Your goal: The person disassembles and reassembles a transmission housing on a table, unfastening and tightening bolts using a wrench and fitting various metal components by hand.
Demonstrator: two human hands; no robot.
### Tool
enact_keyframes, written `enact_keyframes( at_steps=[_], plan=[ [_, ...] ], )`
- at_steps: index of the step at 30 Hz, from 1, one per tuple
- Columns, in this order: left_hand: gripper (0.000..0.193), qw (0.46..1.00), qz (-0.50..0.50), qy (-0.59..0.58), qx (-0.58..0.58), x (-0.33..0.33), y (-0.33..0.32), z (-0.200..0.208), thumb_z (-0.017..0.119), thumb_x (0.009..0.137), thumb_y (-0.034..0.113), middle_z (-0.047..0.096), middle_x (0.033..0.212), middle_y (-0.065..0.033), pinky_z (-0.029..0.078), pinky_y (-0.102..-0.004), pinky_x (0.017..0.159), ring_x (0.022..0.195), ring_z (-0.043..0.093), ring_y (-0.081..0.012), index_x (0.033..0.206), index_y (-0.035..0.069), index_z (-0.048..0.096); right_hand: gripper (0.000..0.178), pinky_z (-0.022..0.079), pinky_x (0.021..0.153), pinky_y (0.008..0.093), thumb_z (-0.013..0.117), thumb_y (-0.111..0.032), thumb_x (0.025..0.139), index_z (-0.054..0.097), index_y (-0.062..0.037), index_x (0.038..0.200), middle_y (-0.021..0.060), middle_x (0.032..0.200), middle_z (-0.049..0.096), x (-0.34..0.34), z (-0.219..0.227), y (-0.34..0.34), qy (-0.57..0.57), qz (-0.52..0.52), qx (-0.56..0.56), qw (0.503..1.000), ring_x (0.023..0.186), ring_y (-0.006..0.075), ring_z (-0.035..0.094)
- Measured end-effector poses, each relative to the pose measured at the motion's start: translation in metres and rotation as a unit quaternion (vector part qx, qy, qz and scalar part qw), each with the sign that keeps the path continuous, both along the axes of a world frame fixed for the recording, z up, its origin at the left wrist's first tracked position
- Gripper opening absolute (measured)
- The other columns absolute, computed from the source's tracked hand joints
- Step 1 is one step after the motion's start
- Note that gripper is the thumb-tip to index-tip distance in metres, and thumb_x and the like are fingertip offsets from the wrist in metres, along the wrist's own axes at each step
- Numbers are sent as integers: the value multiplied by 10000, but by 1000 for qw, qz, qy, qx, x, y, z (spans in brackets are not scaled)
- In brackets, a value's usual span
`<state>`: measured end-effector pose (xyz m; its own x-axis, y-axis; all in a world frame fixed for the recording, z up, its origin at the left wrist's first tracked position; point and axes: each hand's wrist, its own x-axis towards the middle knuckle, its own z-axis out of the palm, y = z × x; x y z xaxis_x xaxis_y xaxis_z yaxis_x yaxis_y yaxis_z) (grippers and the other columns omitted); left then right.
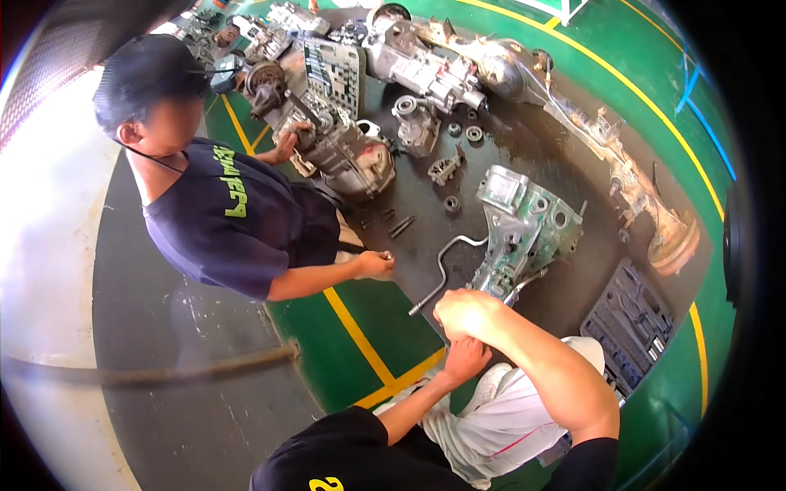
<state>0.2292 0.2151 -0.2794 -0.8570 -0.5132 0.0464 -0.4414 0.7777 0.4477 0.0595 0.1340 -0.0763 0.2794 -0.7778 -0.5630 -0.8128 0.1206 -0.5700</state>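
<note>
Greenish metal, the housing (524, 211) lies on the tabletop (508, 135), narrow end by the curled right hand (465, 313) and left hand (467, 360); what either holds I can't tell. A stray wrist could knock the cranked bar (428, 297) off the nearby edge.

Green floor (606, 41) surrounds the dark surface (565, 307), crossed by painted yellow lines (353, 331). On the left run a scuffed grey strip (172, 327) and a brownish bar (221, 366). Strong white light washes out the far left edge. A blue frame (711, 138) stands at upper right, a white one (565, 11) along the top.
</note>
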Motion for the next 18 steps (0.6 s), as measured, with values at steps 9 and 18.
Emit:
enact_keyframes(
  at_steps=[9, 18],
  plan=[
    [336, 997, -13, -39, 59, -5, -2, -2, 590, 844, 205, 655, 980, -219, 462, -524, 830, 953, 622, -372, 1110, 8, 647, 186, 575, 774, 441, 618, -84, 767, 737, -89, 910, 167, 936, 716, 2, -15, 7, -12, -8, -1, 1000, 899, 354, 701],
    [514, 981, 9, -122, 153, 6, 4, -20, 565, 821, 146, 537, 1347, -116, 29, -715, 1121, 1372, 352, -414, 1335, 153, 557, 224, 552, 776, 447, 650, -97, 751, 721, -95, 963, 159, 929, 709, 0, -10, 2, -19, 6, 5, 1000, 927, 355, 683]
  ],
)
